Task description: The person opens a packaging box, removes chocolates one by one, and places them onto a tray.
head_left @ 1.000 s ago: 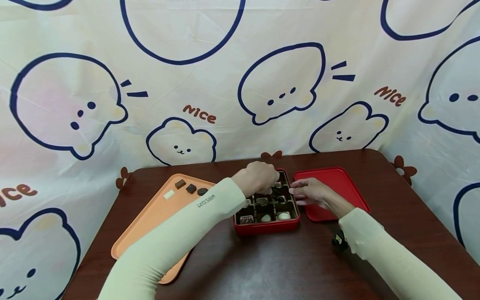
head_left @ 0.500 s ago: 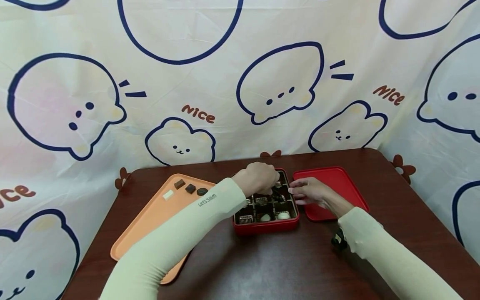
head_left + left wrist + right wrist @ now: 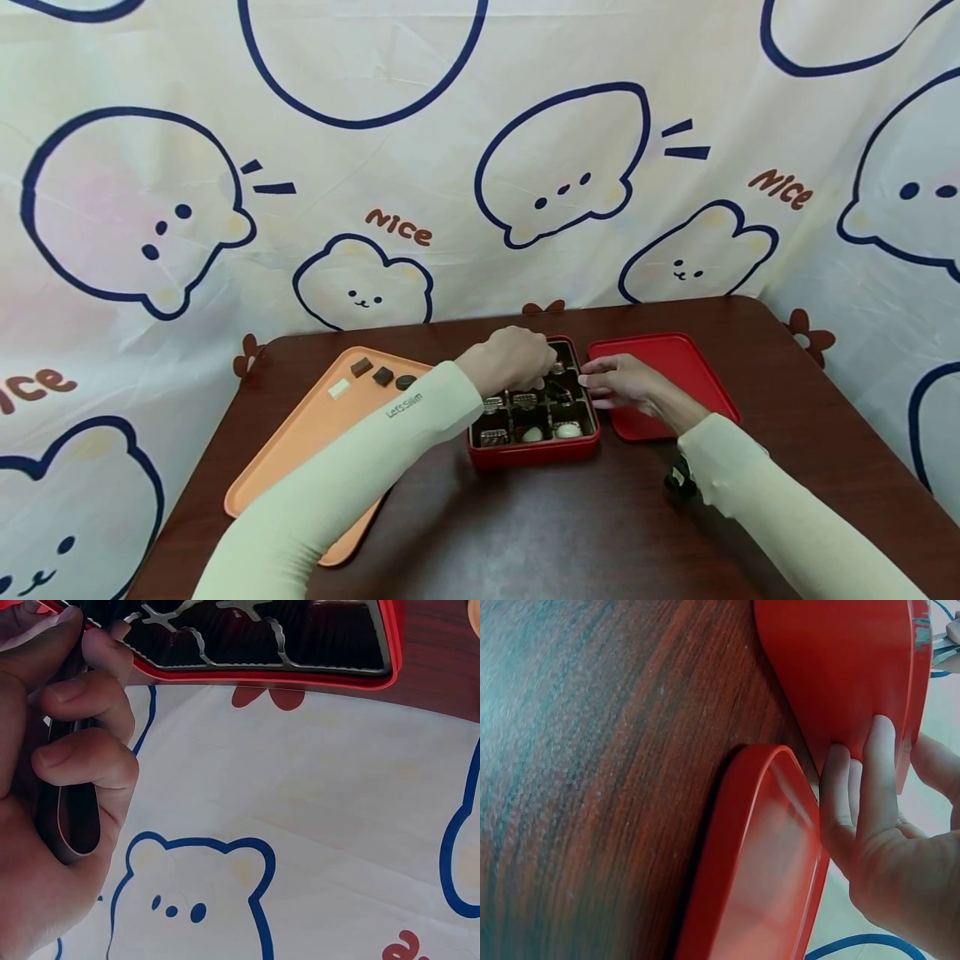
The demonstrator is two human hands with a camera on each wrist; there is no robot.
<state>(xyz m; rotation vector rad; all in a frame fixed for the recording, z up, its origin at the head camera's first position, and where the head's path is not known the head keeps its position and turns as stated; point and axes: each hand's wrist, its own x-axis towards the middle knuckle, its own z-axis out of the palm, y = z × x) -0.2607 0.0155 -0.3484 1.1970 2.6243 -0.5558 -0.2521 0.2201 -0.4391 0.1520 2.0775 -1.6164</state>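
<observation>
A red box [image 3: 534,455] with a dark divided insert stands on the table, several chocolates in its compartments, a round white one [image 3: 567,430] among them. My left hand [image 3: 508,360] reaches over its back part. In the left wrist view that hand grips slim metal tongs [image 3: 78,825] with a U-shaped end; my hand covers their tips in the head view. Along the box's right side, my right hand [image 3: 626,383] holds the edge. The right wrist view shows the fingers [image 3: 879,765] lying on the outer wall and the thumb at the rim.
An orange tray [image 3: 300,450] lies at the left, partly beneath my left sleeve. On it are several small pieces, including a white one [image 3: 339,388] and a dark square one [image 3: 383,377]. Right of the box rests a red lid [image 3: 678,358]. A printed cloth hangs behind the table.
My left hand and sleeve have shifted very slightly over the back of the box. The right hand keeps its place at the box edge.
</observation>
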